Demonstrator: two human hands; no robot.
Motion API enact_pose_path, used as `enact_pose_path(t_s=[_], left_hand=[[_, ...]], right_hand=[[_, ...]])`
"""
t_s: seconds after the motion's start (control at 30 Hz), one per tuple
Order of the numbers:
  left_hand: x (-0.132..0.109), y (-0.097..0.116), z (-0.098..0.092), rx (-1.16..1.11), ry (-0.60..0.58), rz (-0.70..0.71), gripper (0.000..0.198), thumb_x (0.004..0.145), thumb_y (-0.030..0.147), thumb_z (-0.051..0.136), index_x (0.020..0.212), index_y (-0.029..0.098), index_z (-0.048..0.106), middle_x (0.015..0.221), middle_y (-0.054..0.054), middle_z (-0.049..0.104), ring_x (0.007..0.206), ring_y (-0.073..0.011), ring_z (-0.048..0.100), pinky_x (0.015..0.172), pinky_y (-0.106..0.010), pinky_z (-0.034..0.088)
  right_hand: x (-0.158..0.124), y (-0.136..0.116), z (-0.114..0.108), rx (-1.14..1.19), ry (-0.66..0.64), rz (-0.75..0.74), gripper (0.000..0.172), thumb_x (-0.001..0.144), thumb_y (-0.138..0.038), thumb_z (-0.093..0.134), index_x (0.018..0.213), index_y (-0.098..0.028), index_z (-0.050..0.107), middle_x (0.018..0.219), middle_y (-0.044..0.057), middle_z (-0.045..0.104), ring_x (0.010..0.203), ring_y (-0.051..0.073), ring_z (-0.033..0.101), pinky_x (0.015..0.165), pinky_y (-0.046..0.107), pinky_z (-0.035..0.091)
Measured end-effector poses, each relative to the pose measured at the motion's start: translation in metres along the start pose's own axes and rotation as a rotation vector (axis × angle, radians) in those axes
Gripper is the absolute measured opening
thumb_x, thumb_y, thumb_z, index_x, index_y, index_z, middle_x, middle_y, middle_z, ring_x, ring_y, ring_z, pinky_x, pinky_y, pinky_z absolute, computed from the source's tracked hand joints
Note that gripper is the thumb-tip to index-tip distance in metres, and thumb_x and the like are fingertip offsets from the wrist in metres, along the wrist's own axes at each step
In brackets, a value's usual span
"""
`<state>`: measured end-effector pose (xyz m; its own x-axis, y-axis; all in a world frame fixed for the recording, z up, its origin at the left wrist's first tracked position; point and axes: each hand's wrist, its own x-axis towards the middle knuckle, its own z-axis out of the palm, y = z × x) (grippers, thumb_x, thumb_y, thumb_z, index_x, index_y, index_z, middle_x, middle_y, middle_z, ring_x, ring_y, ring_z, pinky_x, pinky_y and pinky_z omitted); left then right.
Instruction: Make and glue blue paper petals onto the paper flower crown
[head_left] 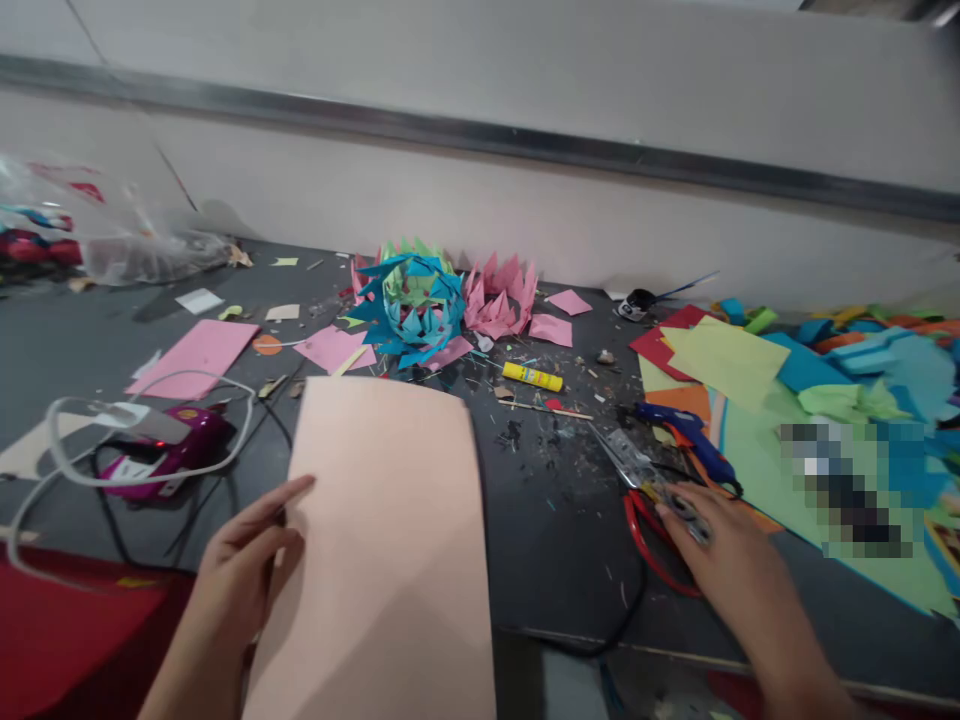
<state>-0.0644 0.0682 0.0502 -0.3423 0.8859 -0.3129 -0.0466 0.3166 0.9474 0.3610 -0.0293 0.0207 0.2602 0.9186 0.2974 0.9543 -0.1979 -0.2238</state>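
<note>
My left hand (259, 555) is closed on the left edge of a large peach paper sheet (390, 520), thumb and fingers pinching it. The sheet stands upright in front of me, with its top edge slightly bowed. To the right, my right hand (724, 545) has its fingers curled over a long, partly clear object (656, 488) with some yellow on it; its kind is hard to make out. Beside and partly under those fingers lie scissors with red handles (641, 530), blades pointing away to the left. A blue glue gun (694, 440) rests just beyond.
Folded paper rings, blue (409, 320) and pink (501, 300), stand by the wall. A yellow glue stick (532, 377) lies mid-table. Coloured papers (765, 470) crowd the right. A purple device (172, 455) with white cable sits left, near a red object (67, 630).
</note>
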Motion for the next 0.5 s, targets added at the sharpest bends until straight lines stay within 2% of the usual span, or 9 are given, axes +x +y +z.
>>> enact_pose_path(t_s=[0.07,0.17,0.23,0.33,0.43,0.5], left_hand=[[-0.01,-0.002,-0.002,0.09,-0.125,-0.033,0.041,0.047,0.023,0.07,0.088,0.024,0.073,0.06,0.001,0.063,0.049,-0.0116,0.055,0.04,-0.017,0.042],[-0.019,-0.007,-0.002,0.34,-0.25,0.165,0.032,0.06,0.029,0.064,0.09,0.022,0.072,0.097,-0.006,0.067,0.082,-0.0219,0.063,0.059,-0.025,0.051],[-0.019,-0.011,0.001,0.535,-0.26,0.306,0.034,0.067,0.032,0.056,0.096,0.02,0.07,0.105,-0.009,0.064,0.089,-0.0234,0.062,0.067,-0.029,0.051],[-0.012,-0.013,0.009,0.771,-0.266,0.453,0.039,0.076,0.031,0.043,0.105,0.015,0.064,0.106,-0.012,0.06,0.088,-0.0217,0.062,0.071,-0.031,0.051],[-0.001,-0.001,0.017,1.045,-0.281,0.544,0.032,0.08,0.026,0.037,0.095,0.017,0.064,0.11,-0.011,0.059,0.094,-0.0234,0.06,0.075,-0.033,0.05],[0.011,0.014,0.022,1.236,-0.184,0.567,0.03,0.084,0.028,0.035,0.089,0.019,0.063,0.117,-0.01,0.056,0.096,-0.0255,0.06,0.073,-0.035,0.049]], right_hand=[[-0.002,-0.012,0.001,0.046,0.015,-0.035,0.039,0.085,-0.046,0.041,0.096,-0.016,0.063,0.099,0.012,0.066,0.094,0.026,0.061,0.082,0.043,0.049],[-0.003,-0.038,0.007,0.114,0.028,-0.103,0.035,0.086,-0.044,0.043,0.095,-0.017,0.063,0.099,0.011,0.067,0.093,0.025,0.062,0.083,0.042,0.049],[-0.004,-0.059,0.013,0.162,0.027,-0.168,0.03,0.087,-0.04,0.044,0.094,-0.017,0.063,0.098,0.01,0.067,0.092,0.024,0.062,0.083,0.042,0.05],[-0.01,-0.098,0.023,0.251,-0.013,-0.286,0.024,0.087,-0.032,0.046,0.094,-0.019,0.064,0.097,0.008,0.068,0.09,0.022,0.063,0.079,0.038,0.052],[-0.021,-0.138,0.029,0.339,-0.137,-0.398,0.02,0.086,-0.025,0.049,0.097,-0.021,0.065,0.103,0.007,0.068,0.096,0.021,0.062,0.082,0.036,0.052],[-0.029,-0.159,0.032,0.364,-0.212,-0.431,0.021,0.083,-0.021,0.051,0.099,-0.021,0.065,0.11,0.008,0.066,0.101,0.023,0.06,0.084,0.038,0.051]])
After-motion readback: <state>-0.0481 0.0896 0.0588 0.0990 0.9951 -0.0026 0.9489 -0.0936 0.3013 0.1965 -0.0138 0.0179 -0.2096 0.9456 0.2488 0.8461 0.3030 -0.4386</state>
